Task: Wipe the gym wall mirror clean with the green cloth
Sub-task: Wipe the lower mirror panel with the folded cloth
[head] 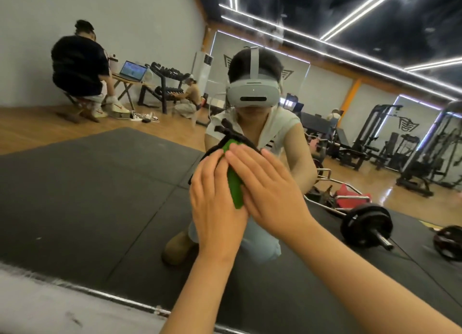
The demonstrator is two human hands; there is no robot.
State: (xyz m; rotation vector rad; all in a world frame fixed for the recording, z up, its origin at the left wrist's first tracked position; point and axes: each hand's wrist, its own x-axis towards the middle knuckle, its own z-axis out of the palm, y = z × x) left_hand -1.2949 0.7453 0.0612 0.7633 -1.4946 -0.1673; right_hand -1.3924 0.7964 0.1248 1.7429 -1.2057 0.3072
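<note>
The gym wall mirror (pixel 95 188) fills almost the whole head view and reflects the room and a kneeling person wearing a headset. A green cloth (pixel 234 186) with dark trim is pressed flat against the glass near the middle. My left hand (pixel 215 203) lies on the cloth's left side, fingers together and pointing up. My right hand (pixel 271 186) lies on its right side, partly overlapping the left. Only a narrow green strip shows between the two hands; most of the cloth is hidden under them.
The mirror's metal bottom edge (pixel 105 295) runs along the lower left above a pale ledge (pixel 50 311). Reflected in the glass: a black floor mat, a barbell (pixel 367 225), weight machines (pixel 425 148), a dumbbell rack, and two other people at the back left.
</note>
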